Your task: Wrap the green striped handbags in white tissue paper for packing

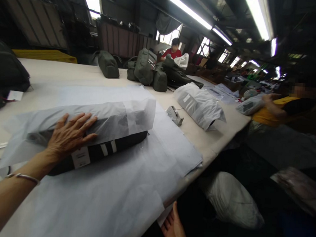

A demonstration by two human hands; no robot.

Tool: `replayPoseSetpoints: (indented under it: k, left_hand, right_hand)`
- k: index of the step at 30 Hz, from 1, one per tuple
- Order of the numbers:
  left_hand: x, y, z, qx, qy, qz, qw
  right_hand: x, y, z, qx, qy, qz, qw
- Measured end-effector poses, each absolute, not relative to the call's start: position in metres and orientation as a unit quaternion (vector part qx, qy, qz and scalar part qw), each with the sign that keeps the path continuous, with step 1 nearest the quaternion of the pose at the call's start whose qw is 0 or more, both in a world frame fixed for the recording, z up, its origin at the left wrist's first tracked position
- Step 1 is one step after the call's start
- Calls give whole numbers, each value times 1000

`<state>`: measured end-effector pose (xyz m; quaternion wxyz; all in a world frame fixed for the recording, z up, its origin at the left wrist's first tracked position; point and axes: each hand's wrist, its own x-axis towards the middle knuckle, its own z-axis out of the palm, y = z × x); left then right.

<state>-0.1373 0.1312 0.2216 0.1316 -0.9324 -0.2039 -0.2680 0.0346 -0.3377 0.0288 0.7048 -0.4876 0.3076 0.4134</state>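
Note:
A dark bag [126, 139] with two pale stripes and a white label lies on the table, partly covered by a translucent white paper sheet [112, 111]. My left hand [71, 136] rests flat on this covering with its fingers spread, pressing nothing between them. At the table's front edge is my right hand [173, 226], thumb raised and fingers stretched out, beside the overhanging corner of a large white paper sheet [142, 189]. Its fingertips touch or nearly touch that corner; which of the two I cannot tell.
A tape dispenser [174, 115] and a wrapped bag [198, 104] stand farther right. Several grey-green bags [145, 65] sit at the back, and a dark bag [6, 70] at the left. Two people work nearby, one in red [173, 54], one in yellow [269, 112]. A white bundle [232, 199] lies below the edge.

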Motion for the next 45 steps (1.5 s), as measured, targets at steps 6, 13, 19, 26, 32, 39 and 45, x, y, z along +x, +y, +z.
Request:
replayPoseSetpoints:
  k: [6,13,19,26,32,39,45]
  left_hand:
    - [-138,132,219,-930,-218,-251,158]
    - [-137,133,221,-929,-220,-244,168]
    - [-138,136,214,-927,-216,-265,156]
    - [-138,137,212,-929,-208,-283,118]
    - [-138,136,212,-929,-214,-266,141]
    - [-138,135,213,-928,-218,-268,137]
    - [-138,137,211,-930,-217,-267,132]
  right_hand:
    - [22,-323,53,-502,323,421,683]
    - [24,-318,63,-493,318,397,706]
    - [30,-305,92,-474,309,490,663]
    - [36,-288,81,-607,286,457,584]
    - [29,-309,76,-643,320,423,553]
    - [32,-306,84,-638,318,403,574]
    - [35,-329,73,-645,263,410,589]
